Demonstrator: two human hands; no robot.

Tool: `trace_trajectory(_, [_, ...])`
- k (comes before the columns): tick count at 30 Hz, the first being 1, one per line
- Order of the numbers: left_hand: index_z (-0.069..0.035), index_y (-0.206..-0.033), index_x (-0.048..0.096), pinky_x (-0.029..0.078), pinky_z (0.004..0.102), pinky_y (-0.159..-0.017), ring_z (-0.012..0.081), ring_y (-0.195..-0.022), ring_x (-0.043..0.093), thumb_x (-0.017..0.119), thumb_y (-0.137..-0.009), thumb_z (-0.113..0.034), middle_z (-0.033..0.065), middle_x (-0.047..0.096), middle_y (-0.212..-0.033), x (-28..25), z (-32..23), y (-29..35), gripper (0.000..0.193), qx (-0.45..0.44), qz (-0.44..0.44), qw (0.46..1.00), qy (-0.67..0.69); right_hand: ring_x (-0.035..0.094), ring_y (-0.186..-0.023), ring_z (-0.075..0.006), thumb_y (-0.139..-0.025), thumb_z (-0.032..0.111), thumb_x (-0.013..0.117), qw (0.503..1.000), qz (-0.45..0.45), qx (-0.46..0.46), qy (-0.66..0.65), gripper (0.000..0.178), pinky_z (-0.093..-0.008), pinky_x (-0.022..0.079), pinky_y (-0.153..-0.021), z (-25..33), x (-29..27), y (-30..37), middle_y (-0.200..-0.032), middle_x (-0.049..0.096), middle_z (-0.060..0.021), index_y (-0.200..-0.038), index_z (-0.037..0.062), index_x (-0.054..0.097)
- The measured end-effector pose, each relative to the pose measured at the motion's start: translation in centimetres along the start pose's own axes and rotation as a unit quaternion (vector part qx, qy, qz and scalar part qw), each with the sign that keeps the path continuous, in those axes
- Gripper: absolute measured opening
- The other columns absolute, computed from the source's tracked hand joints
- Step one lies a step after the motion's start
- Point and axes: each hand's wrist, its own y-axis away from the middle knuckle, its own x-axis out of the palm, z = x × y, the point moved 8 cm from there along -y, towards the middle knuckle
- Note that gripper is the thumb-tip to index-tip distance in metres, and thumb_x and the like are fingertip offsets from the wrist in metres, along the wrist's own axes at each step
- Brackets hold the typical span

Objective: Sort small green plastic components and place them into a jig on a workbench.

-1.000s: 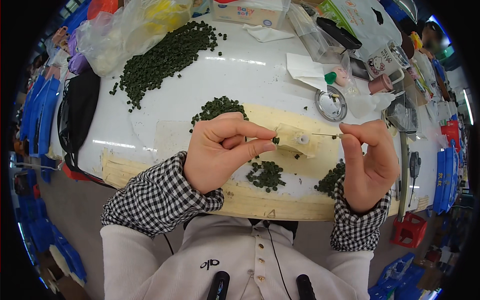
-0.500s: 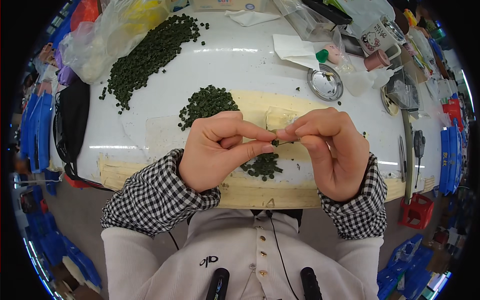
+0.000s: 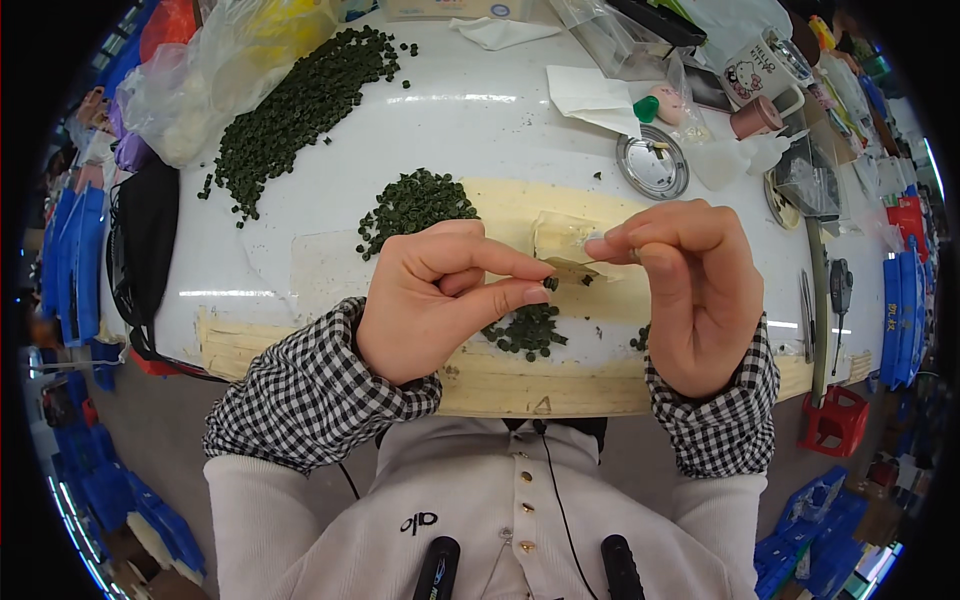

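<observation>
Bead: small dark green bead (image 3: 551, 284) pinched at left hand (image 3: 440, 300) fingers, clamped together.
Needle: thin metal needle (image 3: 590, 265) (held by right hand (image 3: 690, 290), fingers closed on it) pointed leftward at bead, nearly touching.

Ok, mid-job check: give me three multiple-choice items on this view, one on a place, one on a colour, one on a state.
1. Where is the round metal lid?
A. on the white table, beyond the right hand
B. under the left hand
C. on the floor

2. What colour are the small beads piled on the table?
A. red
B. dark green
C. white

3. What is the left hand doing?
A. lying flat and open
B. gripping the mug
C. pinching a small bead between thumb and fingertip

Answers:
1 A: the lid lies on the table top past the right hand.
2 B: every pile is dark green.
3 C: thumb and forefinger meet on a tiny dark bead, close to the right hand's fingertips.
</observation>
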Motion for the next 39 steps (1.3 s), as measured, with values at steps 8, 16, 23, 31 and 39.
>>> trace_trajectory(8, [-0.001,-0.092,0.070,0.030,0.0213,-0.056,0.0046,-0.059,0.033,0.074,-0.074,0.000,-0.0076,0.036,-0.054,0.0,0.2,0.0,0.019,-0.021,-0.003,1.000,0.021,0.058,-0.073,-0.0262,-0.079,0.002,0.065,0.956,0.053,-0.044,0.286,0.010,-0.0322,0.048,-0.062,-0.8,0.6,-0.7,-0.081,0.058,-0.0115,-0.085,0.0005,0.057])
trace_trajectory(16, [-0.001,-0.091,0.070,0.032,0.0196,-0.057,0.0045,-0.059,0.034,0.073,-0.073,0.003,-0.0071,0.034,-0.059,-1.2,-0.1,0.2,0.018,0.018,-0.066,0.997,0.020,0.058,-0.070,-0.0243,-0.077,-0.002,0.066,0.978,0.031,-0.041,0.200,0.018,-0.0301,0.047,-0.061,0.8,0.2,-0.7,-0.081,0.059,-0.0112,-0.095,-0.0002,0.064])
trace_trajectory(23, [-0.003,-0.092,0.070,0.031,0.0198,-0.056,0.0046,-0.058,0.034,0.073,-0.073,0.004,-0.0069,0.035,-0.061,-1.9,-0.4,0.3,0.020,0.040,-0.095,0.994,0.017,0.056,-0.066,-0.0166,-0.081,-0.006,0.060,0.993,0.115,0.005,0.010,0.032,-0.0242,0.046,-0.058,0.6,3.0,0.4,-0.083,0.058,-0.0105,-0.113,-0.0016,0.062])
trace_trajectory(31, [-0.004,-0.094,0.070,0.029,0.0202,-0.055,0.0045,-0.058,0.033,0.073,-0.073,0.004,-0.0070,0.033,-0.061,-2.0,-0.5,0.4,0.022,0.039,-0.094,0.995,0.010,0.056,-0.066,-0.0162,-0.081,-0.006,0.061,0.992,0.127,0.006,-0.016,0.035,-0.0233,0.046,-0.060,0.4,3.6,0.7,-0.085,0.059,-0.0107,-0.116,-0.0007,0.061])
trace_trajectory(39, [-0.004,-0.095,0.070,0.029,0.0205,-0.055,0.0048,-0.059,0.033,0.072,-0.073,0.004,-0.0069,0.033,-0.060,-2.0,-0.5,0.4,0.024,0.044,-0.085,0.995,0.018,0.058,-0.068,-0.0168,-0.081,-0.005,0.061,0.991,0.130,-0.002,-0.005,0.035,-0.0231,0.047,-0.060,0.5,3.7,0.8,-0.087,0.060,-0.0113,-0.116,-0.0004,0.061])
